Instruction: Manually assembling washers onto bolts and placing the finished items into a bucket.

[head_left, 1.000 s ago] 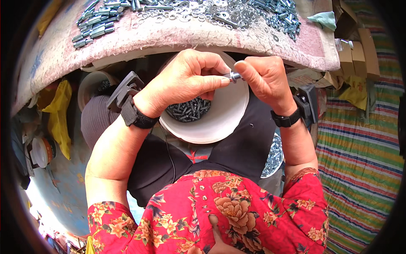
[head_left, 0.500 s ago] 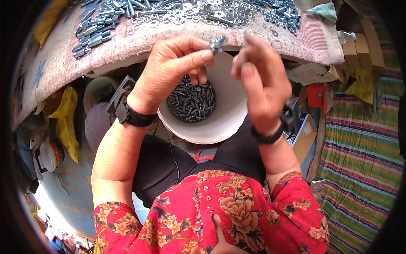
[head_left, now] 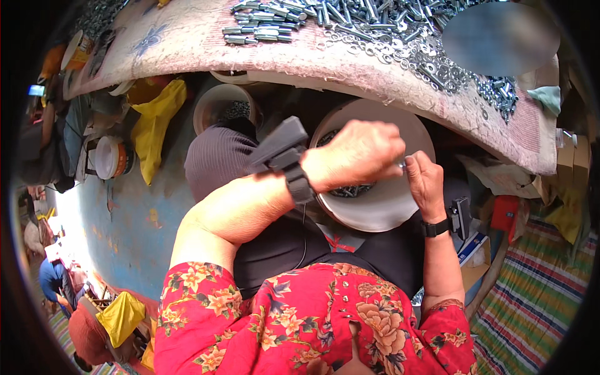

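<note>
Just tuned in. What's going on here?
A person's left hand and right hand are close together at a small shiny metal piece, by a white bucket holding dark metal parts. Which hand has the grip is unclear. Beyond, metal cylinders and washers lie on a cloth-covered table.

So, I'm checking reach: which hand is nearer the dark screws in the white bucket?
Left. The left hand is over the dark screws, partly hiding them; the right hand is farther off, by the right rim of the white bucket.
</note>
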### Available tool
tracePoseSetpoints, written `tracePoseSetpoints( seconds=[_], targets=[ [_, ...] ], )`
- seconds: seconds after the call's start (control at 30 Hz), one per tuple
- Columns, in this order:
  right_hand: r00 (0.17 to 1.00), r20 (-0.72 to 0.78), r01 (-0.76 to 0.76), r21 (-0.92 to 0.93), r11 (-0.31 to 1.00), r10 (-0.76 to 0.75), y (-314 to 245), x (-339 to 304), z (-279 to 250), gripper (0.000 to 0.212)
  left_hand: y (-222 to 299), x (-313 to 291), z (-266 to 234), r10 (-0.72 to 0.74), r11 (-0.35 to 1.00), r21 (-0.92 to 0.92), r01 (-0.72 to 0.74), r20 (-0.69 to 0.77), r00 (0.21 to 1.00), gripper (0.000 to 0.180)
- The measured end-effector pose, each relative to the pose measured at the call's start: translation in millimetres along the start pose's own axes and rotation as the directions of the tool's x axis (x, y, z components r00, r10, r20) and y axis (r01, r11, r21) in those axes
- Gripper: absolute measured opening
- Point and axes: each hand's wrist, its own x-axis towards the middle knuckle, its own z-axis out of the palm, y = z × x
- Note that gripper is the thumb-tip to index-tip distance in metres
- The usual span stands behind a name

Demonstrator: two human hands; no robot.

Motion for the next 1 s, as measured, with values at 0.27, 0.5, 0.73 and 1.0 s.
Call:
tracePoseSetpoints(
  seconds=[0.27,0.5,0.73,1.0],
  targets=[
    [0.999,-0.052,0.013,0.072,0.997,-0.009,-3,-8,-18,0.009,-85,-17,-121,-0.178,0.592,0.643,0.486,-0.484,0.857,0.024],
    [0.984,-0.008,0.176,0.081,0.981,-0.176,-7,4,1,0.015,-95,-30,-130,-0.158,0.792,0.524,0.314,-0.321,0.934,0.027],
    [0.985,-0.060,0.166,0.037,0.985,-0.164,6,4,-23,0.017,-101,-19,-127,-0.284,0.733,0.583,0.352,-0.208,0.936,0.022],
    [0.885,-0.466,-0.042,-0.067,0.997,0.005,49,47,-109,0.009,-49,15,-83,-0.600,0.604,-0.713,0.356,-0.113,0.792,0.022]
  ],
)
